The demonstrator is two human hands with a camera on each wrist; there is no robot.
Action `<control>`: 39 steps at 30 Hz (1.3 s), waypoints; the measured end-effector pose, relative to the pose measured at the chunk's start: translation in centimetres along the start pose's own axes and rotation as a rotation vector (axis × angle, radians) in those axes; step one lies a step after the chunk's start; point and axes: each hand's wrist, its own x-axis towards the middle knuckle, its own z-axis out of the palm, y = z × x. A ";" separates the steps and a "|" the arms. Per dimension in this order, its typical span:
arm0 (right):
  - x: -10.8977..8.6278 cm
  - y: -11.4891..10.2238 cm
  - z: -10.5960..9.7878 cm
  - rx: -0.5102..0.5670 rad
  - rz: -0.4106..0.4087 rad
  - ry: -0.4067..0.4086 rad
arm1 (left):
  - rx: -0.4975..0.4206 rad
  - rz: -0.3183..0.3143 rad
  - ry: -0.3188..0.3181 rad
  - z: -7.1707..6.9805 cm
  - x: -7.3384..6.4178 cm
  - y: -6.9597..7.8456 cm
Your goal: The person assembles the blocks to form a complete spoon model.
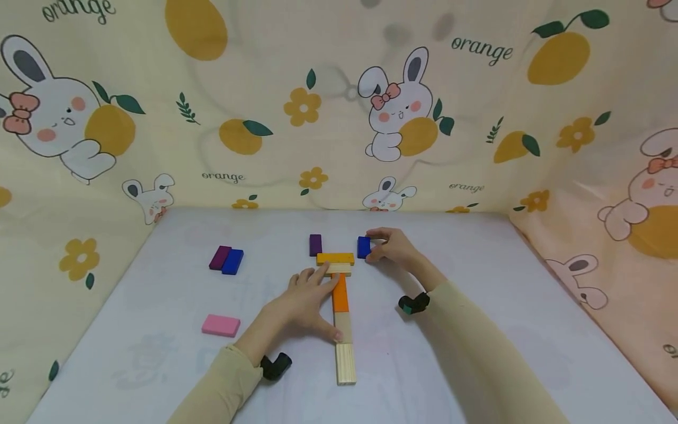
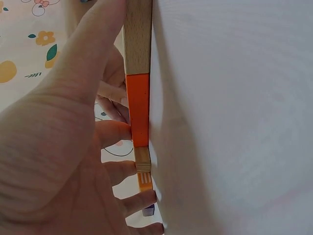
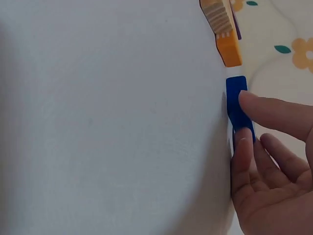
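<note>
I see the left hand (image 1: 306,300), fingers outstretched, touching and partly hiding a row of blocks (image 1: 344,323); just right of its far end, a blue block (image 1: 363,247), partly covered, is pinched by the right hand (image 1: 397,250).

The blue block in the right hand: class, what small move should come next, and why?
Probably ease the blue block left, toward the yellow block's right end: the right hand pinches it, a gap shows between the two, and a purple block sits by the yellow block's left end, so this might balance the pattern.
</note>
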 end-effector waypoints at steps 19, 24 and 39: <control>0.4 -1.4 1.7 0.022 0.067 0.027 | 0.011 0.014 0.010 -0.1 -0.1 -0.2; 0.6 -1.6 2.0 0.012 0.077 0.030 | 0.013 0.014 0.012 -0.1 -0.1 -0.1; 0.9 -1.7 3.2 0.016 0.026 -0.005 | 0.013 0.024 0.014 -0.2 -0.3 -0.1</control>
